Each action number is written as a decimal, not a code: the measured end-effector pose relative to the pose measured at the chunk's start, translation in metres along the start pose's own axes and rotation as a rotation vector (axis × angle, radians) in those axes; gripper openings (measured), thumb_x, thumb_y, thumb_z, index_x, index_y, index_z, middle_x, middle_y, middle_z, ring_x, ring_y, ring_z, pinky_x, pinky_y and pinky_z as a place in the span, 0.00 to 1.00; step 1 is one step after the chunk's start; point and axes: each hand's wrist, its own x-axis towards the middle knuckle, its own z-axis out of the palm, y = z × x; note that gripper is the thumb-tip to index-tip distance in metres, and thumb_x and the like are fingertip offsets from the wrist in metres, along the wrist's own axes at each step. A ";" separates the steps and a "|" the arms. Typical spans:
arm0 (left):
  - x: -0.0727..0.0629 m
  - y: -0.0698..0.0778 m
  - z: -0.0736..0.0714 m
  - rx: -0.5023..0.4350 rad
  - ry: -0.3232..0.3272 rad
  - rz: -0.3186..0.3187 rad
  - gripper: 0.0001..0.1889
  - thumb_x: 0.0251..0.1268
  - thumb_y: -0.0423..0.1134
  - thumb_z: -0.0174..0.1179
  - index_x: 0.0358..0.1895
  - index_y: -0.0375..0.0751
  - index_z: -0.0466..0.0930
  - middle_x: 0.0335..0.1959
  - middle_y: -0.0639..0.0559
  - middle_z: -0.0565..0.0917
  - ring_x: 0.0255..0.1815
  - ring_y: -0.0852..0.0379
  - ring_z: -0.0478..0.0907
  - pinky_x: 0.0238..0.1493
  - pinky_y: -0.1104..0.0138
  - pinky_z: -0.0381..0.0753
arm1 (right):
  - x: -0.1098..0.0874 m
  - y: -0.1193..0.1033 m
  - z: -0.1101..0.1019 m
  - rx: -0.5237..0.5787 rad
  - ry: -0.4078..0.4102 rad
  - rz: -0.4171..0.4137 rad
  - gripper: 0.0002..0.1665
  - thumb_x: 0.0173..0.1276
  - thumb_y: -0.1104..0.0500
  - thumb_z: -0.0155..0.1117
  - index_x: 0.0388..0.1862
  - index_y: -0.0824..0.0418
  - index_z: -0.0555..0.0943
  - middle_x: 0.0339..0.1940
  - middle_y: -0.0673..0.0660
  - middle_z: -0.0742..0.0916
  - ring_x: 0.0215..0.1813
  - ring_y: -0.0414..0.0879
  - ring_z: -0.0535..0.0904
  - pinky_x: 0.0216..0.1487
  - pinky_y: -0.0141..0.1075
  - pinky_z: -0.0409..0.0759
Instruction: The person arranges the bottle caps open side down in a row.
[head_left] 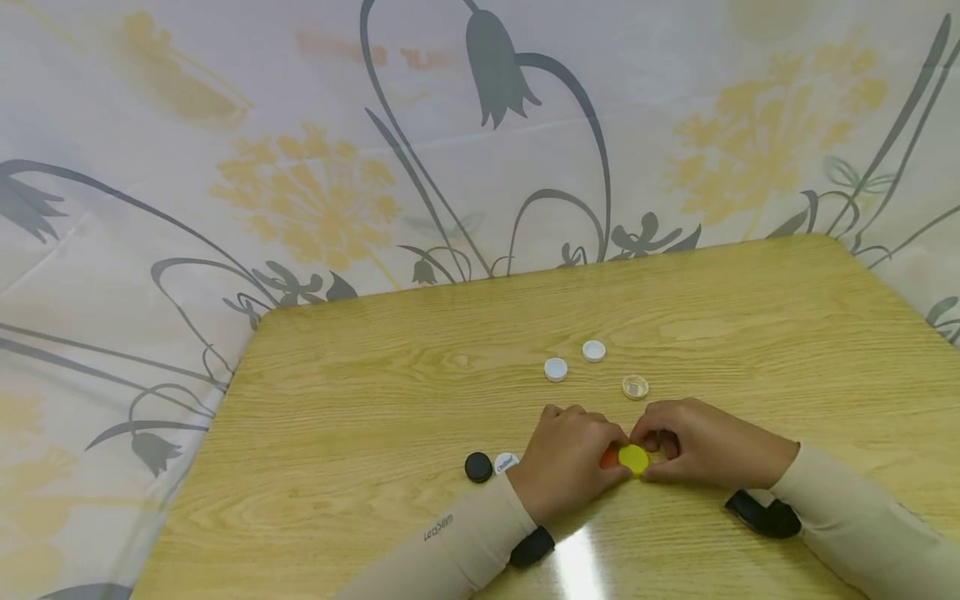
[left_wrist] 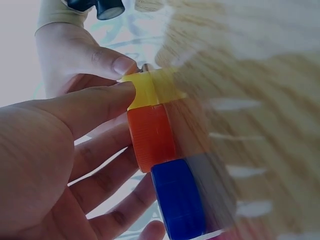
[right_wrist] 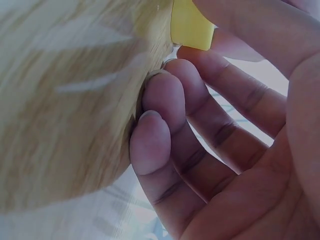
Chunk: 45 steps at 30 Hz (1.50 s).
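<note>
A yellow bottle cap (head_left: 633, 460) lies flat on the wooden table between both hands. My left hand (head_left: 573, 458) pinches it from the left with thumb and forefinger. From the other side, my right hand (head_left: 705, 446) grips the same cap, thumb near me and forefinger at the far edge. An orange bottle cap (left_wrist: 150, 137) sits right against the yellow one, mostly under my left hand in the head view. Beside it in the left wrist view stands a blue bottle cap (left_wrist: 179, 200), which my left hand hides from above.
Left of my left hand lie a white cap with lettering (head_left: 506, 462) and a black cap (head_left: 478, 467), side by side. Farther back are two upturned white caps (head_left: 556, 369) and a pale see-through cap (head_left: 635, 387). A patterned cloth (head_left: 322, 200) hangs behind the table (head_left: 337, 400).
</note>
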 end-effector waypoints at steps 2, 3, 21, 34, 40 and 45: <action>0.000 0.000 0.000 0.001 0.002 -0.001 0.14 0.62 0.55 0.68 0.48 0.58 0.88 0.43 0.67 0.87 0.36 0.68 0.75 0.43 0.68 0.69 | 0.000 0.000 0.000 0.002 -0.003 0.006 0.12 0.61 0.53 0.76 0.42 0.51 0.84 0.33 0.40 0.81 0.31 0.28 0.71 0.29 0.27 0.75; 0.000 0.001 0.000 0.003 0.003 0.001 0.14 0.62 0.55 0.68 0.48 0.58 0.88 0.43 0.67 0.87 0.36 0.68 0.75 0.42 0.68 0.69 | 0.000 0.000 0.000 0.002 -0.004 0.007 0.12 0.61 0.53 0.76 0.42 0.51 0.84 0.33 0.40 0.80 0.32 0.28 0.71 0.29 0.27 0.75; -0.002 -0.004 0.002 -0.064 0.064 0.051 0.12 0.63 0.53 0.67 0.45 0.54 0.88 0.33 0.66 0.85 0.30 0.69 0.72 0.32 0.76 0.66 | 0.000 0.002 -0.003 0.052 -0.038 0.014 0.14 0.61 0.57 0.75 0.45 0.54 0.82 0.32 0.42 0.79 0.29 0.28 0.71 0.28 0.27 0.74; 0.016 -0.007 -0.007 -0.029 0.188 -0.021 0.13 0.70 0.51 0.61 0.51 0.52 0.87 0.43 0.59 0.89 0.41 0.61 0.85 0.41 0.68 0.81 | 0.017 0.006 -0.018 -0.111 0.194 0.253 0.14 0.66 0.61 0.70 0.49 0.62 0.83 0.28 0.43 0.82 0.30 0.31 0.75 0.33 0.30 0.78; 0.026 -0.004 -0.007 0.011 0.168 -0.092 0.15 0.71 0.53 0.60 0.53 0.54 0.86 0.45 0.60 0.89 0.42 0.60 0.85 0.46 0.66 0.81 | 0.022 0.015 -0.021 -0.103 0.172 0.294 0.19 0.66 0.61 0.70 0.54 0.66 0.82 0.29 0.45 0.84 0.29 0.33 0.77 0.33 0.31 0.78; 0.031 -0.001 -0.006 0.052 0.136 -0.144 0.17 0.71 0.55 0.59 0.54 0.53 0.85 0.44 0.59 0.89 0.40 0.59 0.86 0.43 0.66 0.81 | 0.023 0.018 -0.022 -0.104 0.155 0.312 0.20 0.65 0.61 0.69 0.55 0.68 0.81 0.29 0.45 0.84 0.29 0.33 0.77 0.35 0.31 0.78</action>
